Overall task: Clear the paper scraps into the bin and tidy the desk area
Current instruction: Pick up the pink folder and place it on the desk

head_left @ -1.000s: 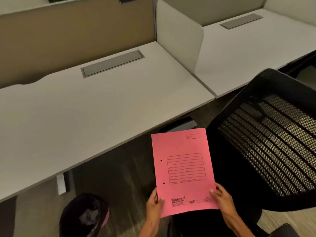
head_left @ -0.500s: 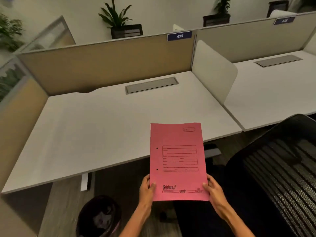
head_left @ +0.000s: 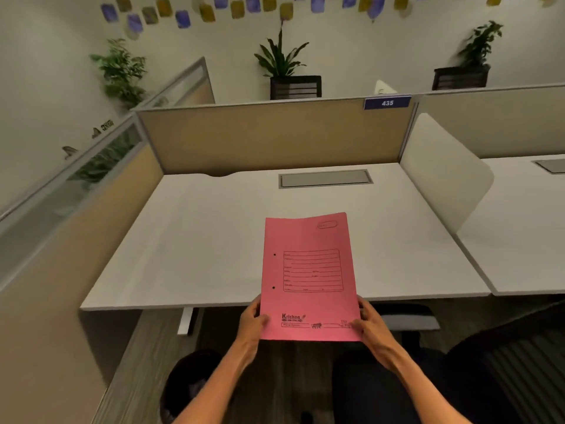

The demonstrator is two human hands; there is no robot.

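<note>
Both hands clamped on the pink folder, that's the grip: left hand pinching the lower left corner, right hand pinching the lower right, thumbs on the printed front face. Same two-corner hold as half a second back, nothing has let go.

What's changed is the folder's place. A second ago it hung over the floor beside the mesh chair, well short of the worktop. Now its upper part sits out over the front edge of the white worktop, near the middle, while the lower part with the printed brand line hangs out past the edge toward the person. Whether it touches the surface, I can't tell. It stands roughly upright to the camera, punched holes along the left side.

The view has tipped up too. The tan partition now fills the middle, with its blue "435" tag, and potted plants show behind it against the wall. Earlier you got mostly desk and floor.

The black bin shows dark down at lower left, under the worktop's front edge, just left of the left forearm; blurred, so its contents can't be read. The mesh chair has slid off to the lower right corner. A grey cable hatch is set into the back of the worktop.
</note>
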